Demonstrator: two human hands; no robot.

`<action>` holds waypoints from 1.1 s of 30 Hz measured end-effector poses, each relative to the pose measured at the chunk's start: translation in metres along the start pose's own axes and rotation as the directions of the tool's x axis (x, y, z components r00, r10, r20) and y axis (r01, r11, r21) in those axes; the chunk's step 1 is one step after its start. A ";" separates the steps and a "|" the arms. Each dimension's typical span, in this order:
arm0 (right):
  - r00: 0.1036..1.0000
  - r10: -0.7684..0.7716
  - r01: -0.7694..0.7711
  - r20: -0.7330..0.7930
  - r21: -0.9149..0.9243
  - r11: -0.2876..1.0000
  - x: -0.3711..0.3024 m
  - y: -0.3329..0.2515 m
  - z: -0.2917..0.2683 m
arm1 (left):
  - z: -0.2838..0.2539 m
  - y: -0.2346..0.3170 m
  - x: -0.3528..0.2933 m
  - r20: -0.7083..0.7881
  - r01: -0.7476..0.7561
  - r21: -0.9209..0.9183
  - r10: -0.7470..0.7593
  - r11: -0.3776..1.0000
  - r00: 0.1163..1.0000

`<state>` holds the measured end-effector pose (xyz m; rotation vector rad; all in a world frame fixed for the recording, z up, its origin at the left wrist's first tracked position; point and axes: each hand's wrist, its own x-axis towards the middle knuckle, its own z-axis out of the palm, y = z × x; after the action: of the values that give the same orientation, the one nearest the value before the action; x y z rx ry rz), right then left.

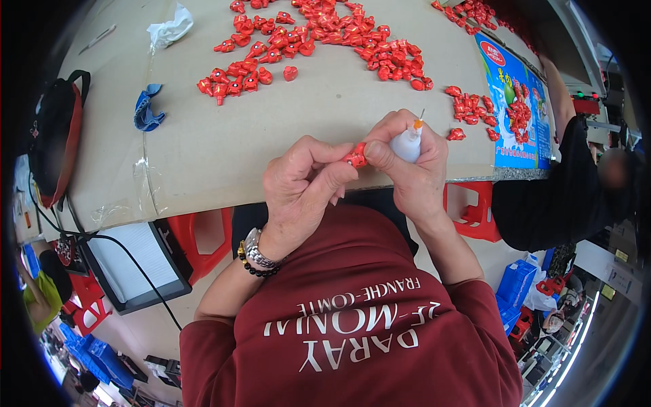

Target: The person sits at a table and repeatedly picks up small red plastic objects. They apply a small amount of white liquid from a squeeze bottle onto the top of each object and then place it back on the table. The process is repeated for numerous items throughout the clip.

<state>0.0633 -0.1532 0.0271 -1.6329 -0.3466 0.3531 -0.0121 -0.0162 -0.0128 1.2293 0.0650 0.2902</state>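
Observation:
Near the front edge of the table, my left hand (pixel 302 186) pinches a small red plastic figure part (pixel 355 155) between thumb and fingers. My right hand (pixel 415 163) is closed around a white squeeze bottle (pixel 405 145) that has an orange tip and a thin needle pointing up and away. The right thumb also presses against the red part, so both hands touch it. Farther back lies a spread-out pile of similar red parts (pixel 339 30), some showing yellow marks and dark eye-like spots. A smaller group of red parts (pixel 468 107) rests to the right of my right hand.
A blue printed sheet (pixel 498 74) with more red parts lies at the right, beside a person in black (pixel 542 197). On the left are a crumpled white tissue (pixel 171 27), a blue cloth scrap (pixel 148 108), a pen (pixel 98 39) and a black-and-red bag (pixel 57 136).

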 end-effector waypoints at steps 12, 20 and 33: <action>1.000 -0.006 0.007 -0.006 0.174 0.985 -0.005 0.016 0.004 | -0.002 -0.003 0.003 0.034 -0.089 0.099 0.086 0.991 0.996; 0.995 -0.098 0.098 -0.007 0.110 0.989 -0.006 0.021 0.004 | -0.002 -0.005 0.004 0.048 -0.152 0.120 0.147 0.981 0.988; 0.959 -0.284 0.284 -0.007 0.063 0.957 -0.007 0.031 0.002 | -0.004 -0.009 0.003 0.101 -0.243 0.208 0.226 0.947 0.969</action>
<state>0.0561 -0.1570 -0.0034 -1.4957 -0.5591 0.1460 -0.0082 -0.0144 -0.0223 1.4698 -0.1196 0.4525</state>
